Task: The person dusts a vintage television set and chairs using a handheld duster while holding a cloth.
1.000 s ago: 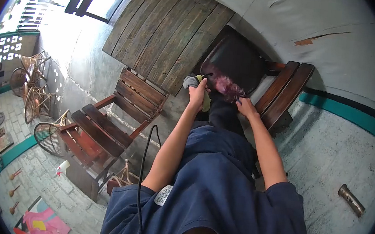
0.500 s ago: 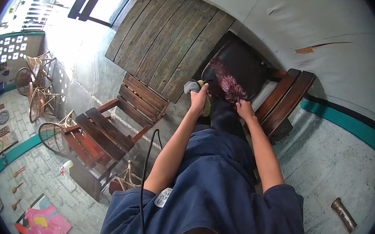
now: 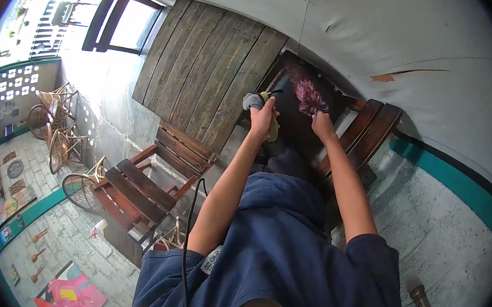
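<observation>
My right hand (image 3: pixel 322 124) is closed around the handle end of a fluffy pink-purple duster (image 3: pixel 307 95). The duster reaches over the dark seat of a chair (image 3: pixel 334 98), its far end blurred; whether it touches the seat I cannot tell. In my left hand (image 3: pixel 261 120) is a bunched grey and yellow-green cloth (image 3: pixel 255 101), gripped with the fingers wrapped round it. Part of the cloth hangs below that hand. Just beyond the left hand is the near corner of a wooden plank table (image 3: pixel 207 67).
A slatted wooden chair (image 3: pixel 184 150) stands left of me, with another wooden chair (image 3: pixel 135 193) behind it. Several rattan chairs (image 3: pixel 60 147) are at the far left. The pale wall (image 3: pixel 376 30) runs close on the right. A black cable (image 3: pixel 189 237) hangs along my left side.
The duster and my right hand have moved farther forward over the seat. My left hand keeps hold of the cloth. The whole view has shifted slightly.
</observation>
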A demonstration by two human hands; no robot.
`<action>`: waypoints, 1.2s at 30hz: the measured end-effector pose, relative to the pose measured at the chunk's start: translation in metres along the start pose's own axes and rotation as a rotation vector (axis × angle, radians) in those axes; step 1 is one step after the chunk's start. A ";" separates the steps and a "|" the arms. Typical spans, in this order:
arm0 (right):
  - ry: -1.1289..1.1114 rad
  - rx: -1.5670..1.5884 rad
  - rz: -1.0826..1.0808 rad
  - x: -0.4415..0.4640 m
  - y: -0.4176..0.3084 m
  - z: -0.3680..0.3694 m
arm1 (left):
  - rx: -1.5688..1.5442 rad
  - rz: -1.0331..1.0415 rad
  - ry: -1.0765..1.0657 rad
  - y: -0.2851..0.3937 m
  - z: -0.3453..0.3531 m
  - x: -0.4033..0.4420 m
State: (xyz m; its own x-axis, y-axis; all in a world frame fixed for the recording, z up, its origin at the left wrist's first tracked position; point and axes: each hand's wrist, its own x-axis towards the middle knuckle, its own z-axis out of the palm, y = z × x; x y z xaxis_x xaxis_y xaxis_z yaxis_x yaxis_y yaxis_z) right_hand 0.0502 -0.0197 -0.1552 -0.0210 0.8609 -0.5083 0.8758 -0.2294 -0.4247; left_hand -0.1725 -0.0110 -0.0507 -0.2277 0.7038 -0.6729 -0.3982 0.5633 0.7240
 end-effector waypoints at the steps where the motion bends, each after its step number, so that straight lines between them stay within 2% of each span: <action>1: 0.012 0.019 -0.078 0.009 0.011 0.000 | -0.007 -0.002 0.004 0.003 0.004 0.003; 2: 0.022 0.040 -0.151 0.013 0.020 0.005 | -0.011 -0.008 0.009 0.005 0.005 0.004; 5: -0.025 -0.020 -0.167 0.011 0.027 -0.015 | -0.023 -0.012 -0.020 0.005 0.008 0.013; 7: -0.036 0.008 -0.121 0.012 0.027 -0.004 | 0.005 0.000 -0.011 0.011 0.014 0.008; 9: 0.093 0.091 -0.035 0.008 0.026 0.011 | 0.035 -0.049 0.041 0.015 0.016 0.005; 14: -0.032 0.090 -0.163 -0.007 0.052 0.002 | 0.018 -0.052 -0.014 0.007 0.016 0.005; 16: 0.148 0.165 -0.082 -0.013 0.045 0.013 | 0.021 -0.078 0.006 0.008 0.014 0.001; 17: 0.152 0.162 -0.082 -0.016 0.046 0.012 | 0.019 -0.076 0.001 0.009 0.013 -0.001; 19: -0.122 0.133 -0.151 -0.042 0.038 -0.006 | -0.011 -0.079 -0.024 0.007 0.002 -0.005; 23: -0.123 0.095 -0.024 -0.074 0.031 0.016 | -0.022 -0.082 -0.065 0.007 -0.017 -0.015; 25: -0.003 0.174 0.034 -0.087 0.015 0.039 | -0.008 -0.060 -0.076 0.001 -0.031 -0.015; 29: -0.168 0.033 -0.009 -0.121 0.001 0.036 | 0.070 -0.046 -0.154 -0.014 -0.058 -0.012; 32: -0.001 0.110 0.121 -0.143 -0.012 0.066 | 0.071 -0.060 -0.186 -0.017 -0.083 -0.019; 36: -0.042 0.091 0.094 -0.173 -0.014 0.094 | 0.034 -0.149 -0.229 -0.029 -0.112 -0.022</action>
State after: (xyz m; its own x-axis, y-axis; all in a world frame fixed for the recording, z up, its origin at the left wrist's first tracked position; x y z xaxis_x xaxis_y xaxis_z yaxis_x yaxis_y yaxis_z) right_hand -0.0032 -0.2082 -0.1317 0.0378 0.8145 -0.5789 0.8276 -0.3502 -0.4387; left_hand -0.2550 -0.0918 -0.0739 0.0396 0.6891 -0.7236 -0.3810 0.6799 0.6266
